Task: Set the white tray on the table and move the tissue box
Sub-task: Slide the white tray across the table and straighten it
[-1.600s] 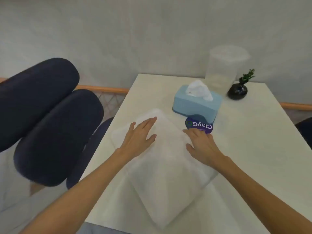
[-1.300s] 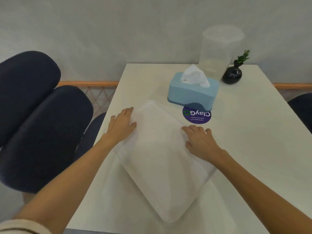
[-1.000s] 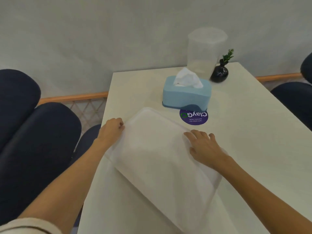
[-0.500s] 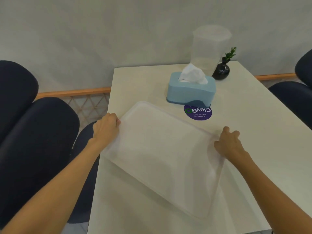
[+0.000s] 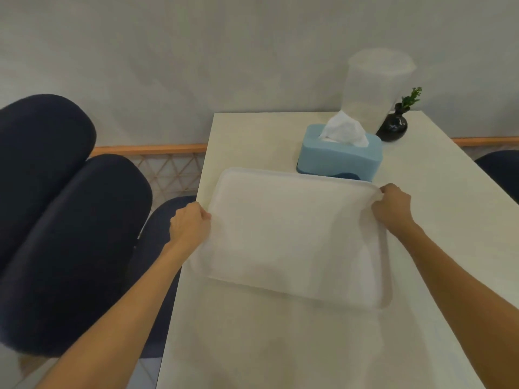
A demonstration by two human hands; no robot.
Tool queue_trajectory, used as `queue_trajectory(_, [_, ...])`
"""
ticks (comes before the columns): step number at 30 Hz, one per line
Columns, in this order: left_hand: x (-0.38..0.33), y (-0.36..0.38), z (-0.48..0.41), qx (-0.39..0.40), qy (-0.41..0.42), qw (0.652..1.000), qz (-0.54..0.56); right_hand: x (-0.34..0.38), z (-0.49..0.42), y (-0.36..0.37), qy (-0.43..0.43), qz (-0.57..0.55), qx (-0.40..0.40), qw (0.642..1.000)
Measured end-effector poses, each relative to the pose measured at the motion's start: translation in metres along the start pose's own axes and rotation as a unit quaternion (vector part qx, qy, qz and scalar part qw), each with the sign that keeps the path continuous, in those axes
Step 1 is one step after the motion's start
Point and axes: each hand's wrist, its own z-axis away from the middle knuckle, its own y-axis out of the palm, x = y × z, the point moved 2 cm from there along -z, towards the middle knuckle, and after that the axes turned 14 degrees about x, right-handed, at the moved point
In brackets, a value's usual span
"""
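The white tray (image 5: 292, 234) is a shallow rounded rectangle held over the white table (image 5: 438, 209), its long side across my view. My left hand (image 5: 189, 226) grips its left rim at the table's left edge. My right hand (image 5: 391, 207) grips the far right corner of the rim. Whether the tray touches the tabletop I cannot tell; a soft shadow lies below its near edge. Just beyond the tray's far edge stands the light blue tissue box (image 5: 338, 154) with a white tissue sticking out of its top.
A tall translucent plastic container (image 5: 370, 88) and a small black vase with a green sprig (image 5: 393, 126) stand at the table's far edge by the wall. Dark blue padded chairs (image 5: 64, 220) sit to the left, another at the right edge (image 5: 500, 169).
The tray has swung from a diagonal to square with the table and now covers the purple round sticker. Both hands went from lying flat on it to gripping its rim.
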Motion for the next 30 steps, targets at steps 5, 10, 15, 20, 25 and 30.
queue_trajectory(5, [0.006, -0.003, 0.004, -0.012, -0.008, 1.000, -0.009, 0.016, -0.011, 0.007, -0.018, -0.038, -0.007, 0.999])
queue_trajectory(10, [0.016, -0.007, 0.004, -0.022, -0.021, 0.999, -0.013, 0.023, -0.026, 0.025, -0.027, -0.037, -0.007, 0.999])
queue_trajectory(15, [0.018, -0.007, 0.003, -0.014, -0.015, 1.000, -0.006, 0.020, -0.040, 0.039, -0.026, -0.023, -0.014, 0.999])
queue_trajectory(20, [0.016, -0.007, 0.000, -0.001, -0.010, 1.000, -0.007, 0.018, -0.049, 0.041, -0.028, -0.015, -0.028, 0.999])
queue_trajectory(25, [0.015, -0.008, -0.002, 0.033, -0.008, 0.999, -0.028, 0.015, -0.050, 0.042, -0.018, -0.024, -0.046, 0.998])
queue_trajectory(30, [-0.002, -0.020, 0.000, 0.012, 0.026, 0.990, -0.136, 0.011, -0.046, 0.033, -0.015, -0.033, -0.072, 0.997])
